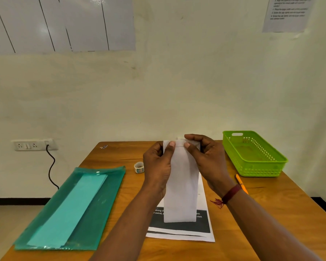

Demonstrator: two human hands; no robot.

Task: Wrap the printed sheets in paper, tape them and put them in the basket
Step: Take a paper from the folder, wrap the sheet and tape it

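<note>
Unwrapped printed sheets (179, 229) are waiting below. My left hand (157, 166) and right hand (205, 159) are pinching one packet (183, 185) closed; basket (260, 171) empty.

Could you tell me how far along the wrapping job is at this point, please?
Done: a long white paper packet is already folded. In hand: the left hand and right hand pinch its top end, seemingly closing or taping it; the tape roll sits beside them. Left: the green basket holds nothing, and printed sheets lie unwrapped under the packet.
</note>
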